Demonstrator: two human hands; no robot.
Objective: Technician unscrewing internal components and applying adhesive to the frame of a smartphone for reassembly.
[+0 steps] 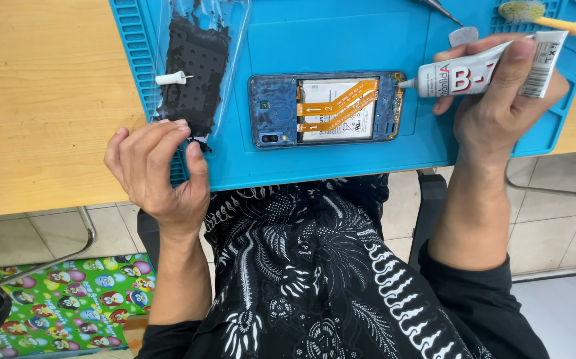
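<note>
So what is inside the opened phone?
Inside the opened phone, a white battery shows, crossed by two orange flex cables. Whatever lies beneath the battery is covered.

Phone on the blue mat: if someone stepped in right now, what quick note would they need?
Right hand: holds glue tube, nozzle at the open phone's right end.
Left hand: empty, fingers by the black back cover at the mat's left edge.
Done: cover off, battery and orange flex cables exposed; tube cap lies on the cover.
Left: cover not yet back on.
</note>
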